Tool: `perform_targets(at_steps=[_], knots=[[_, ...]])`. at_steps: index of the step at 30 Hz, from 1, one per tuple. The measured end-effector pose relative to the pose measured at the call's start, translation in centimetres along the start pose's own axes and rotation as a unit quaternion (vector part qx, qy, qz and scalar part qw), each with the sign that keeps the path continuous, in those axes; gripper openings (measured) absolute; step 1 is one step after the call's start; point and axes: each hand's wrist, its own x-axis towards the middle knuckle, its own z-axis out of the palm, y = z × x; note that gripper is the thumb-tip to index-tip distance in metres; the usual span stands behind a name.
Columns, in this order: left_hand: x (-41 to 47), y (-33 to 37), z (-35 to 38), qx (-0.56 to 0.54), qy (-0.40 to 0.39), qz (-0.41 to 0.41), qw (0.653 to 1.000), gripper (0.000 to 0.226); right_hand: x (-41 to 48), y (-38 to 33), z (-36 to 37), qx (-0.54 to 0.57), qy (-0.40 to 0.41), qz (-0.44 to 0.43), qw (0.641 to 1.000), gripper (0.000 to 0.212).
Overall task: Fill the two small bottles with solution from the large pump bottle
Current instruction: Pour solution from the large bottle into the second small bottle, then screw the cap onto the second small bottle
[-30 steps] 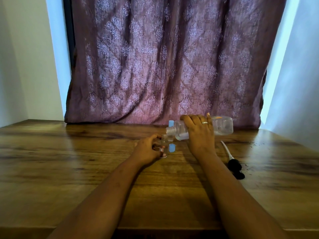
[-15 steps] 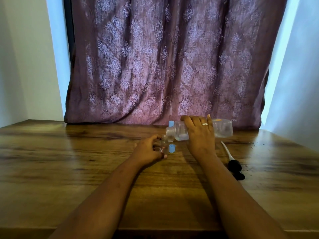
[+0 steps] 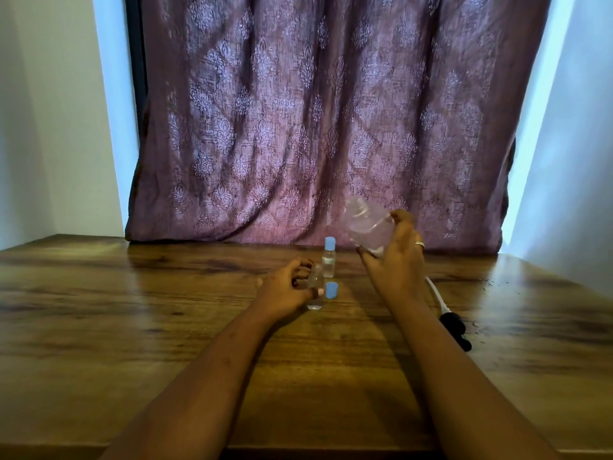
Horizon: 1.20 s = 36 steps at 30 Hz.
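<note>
Bare wood of the table [image 3: 132,327] is seen at far left and between the forearms. The middle is crowded: the open small bottle [image 3: 315,288] gripped by the left hand [image 3: 285,288], the blue cap [image 3: 331,290] just beside it, the capped small bottle [image 3: 329,260] behind. Above right, the large bottle [image 3: 366,224] is held tilted by the right hand [image 3: 398,263]. The right is blocked by the pump head [image 3: 456,330], the back by the curtain [image 3: 331,127].

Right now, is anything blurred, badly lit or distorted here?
Head view: the large bottle in the right hand is smeared by motion, while the capped bottle and the open bottle in the left hand look sharper. Head view: backlight through the curtain leaves a sheen on the far table and the near edge dim; the wide lens tilts the walls.
</note>
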Motion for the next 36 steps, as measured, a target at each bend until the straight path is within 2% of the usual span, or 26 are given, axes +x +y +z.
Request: perform_targets(at_steps=[7,13,18,20,22,24,26,27,29,31,34,36], knots=[[0.1,-0.4,0.1,0.016,0.003,-0.031,0.999,0.042,0.2,0.6,0.3,0.130,0.014,0.088,0.988,0.078],[-0.3,0.2,0.0,0.014,-0.007,-0.042,0.999,0.043,0.5,1.7,0.7,0.179,0.025,0.135,0.974,0.080],[0.5,-0.9,0.2,0.012,-0.021,-0.040,0.999,0.064,0.6,1.9,0.8,0.150,0.012,0.149,0.977,0.090],[0.7,-1.1,0.1,0.018,-0.017,-0.044,0.999,0.066,0.5,1.2,0.5,0.065,0.027,0.111,0.991,0.098],[0.4,-0.7,0.0,0.029,-0.017,-0.036,0.999,0.064,0.4,0.5,0.2,-0.059,0.075,-0.020,0.995,0.092],[0.0,0.0,-0.2,0.035,-0.009,-0.034,0.999,0.050,0.0,-0.6,0.1,-0.121,0.097,-0.161,0.975,0.074],[-0.2,0.2,-0.3,0.032,0.006,-0.037,0.999,0.038,-0.6,-1.8,0.9,-0.107,0.043,-0.219,0.969,0.061],[-0.3,0.3,-0.3,0.033,0.014,-0.040,0.999,0.035,-1.1,-2.3,1.4,-0.102,-0.017,-0.226,0.969,0.057],[-0.3,0.2,-0.2,0.036,0.026,-0.044,0.998,0.032,-2.0,-2.6,2.5,-0.130,-0.170,-0.189,0.958,0.058],[-0.1,0.0,-0.1,0.043,0.026,-0.045,0.998,0.029,-2.6,-2.0,3.4,-0.168,-0.271,-0.124,0.940,0.063],[0.0,0.1,-0.1,0.050,0.021,-0.035,0.998,0.027,-2.9,-1.1,4.0,-0.187,-0.369,-0.080,0.907,0.065],[-0.1,0.3,-0.2,0.050,0.019,-0.033,0.998,0.033,-3.0,-0.7,4.2,-0.170,-0.400,-0.063,0.899,0.052]])
